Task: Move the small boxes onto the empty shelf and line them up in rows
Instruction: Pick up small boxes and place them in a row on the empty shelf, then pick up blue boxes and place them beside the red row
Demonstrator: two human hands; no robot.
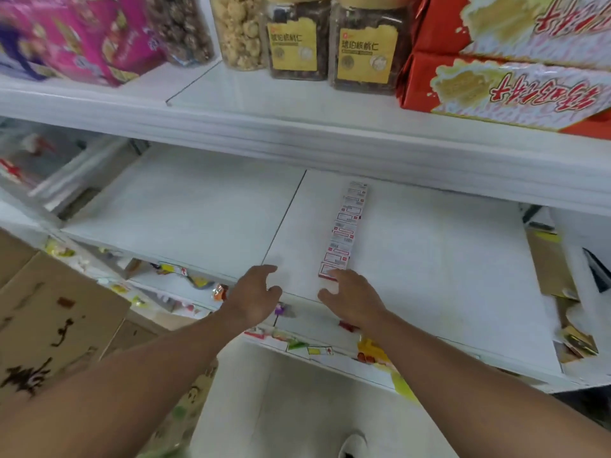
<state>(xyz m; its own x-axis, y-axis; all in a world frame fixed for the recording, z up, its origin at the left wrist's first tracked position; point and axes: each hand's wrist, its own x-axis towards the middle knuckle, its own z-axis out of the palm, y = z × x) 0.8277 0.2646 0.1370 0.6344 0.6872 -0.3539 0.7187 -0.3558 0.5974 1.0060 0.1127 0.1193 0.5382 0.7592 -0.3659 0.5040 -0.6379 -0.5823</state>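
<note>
Row of small boxes (344, 229): one line on the empty shelf (446, 259), running from its front edge toward the back.
Right hand (352, 300): grip open, fingertips touching the front box.
Left hand (254, 292): grip open, empty.
Risk: an off-axis push would likely skew the row.

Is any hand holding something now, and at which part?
Nothing is held. The left hand hangs open; the right hand only touches the near end of the row of small boxes.
</note>
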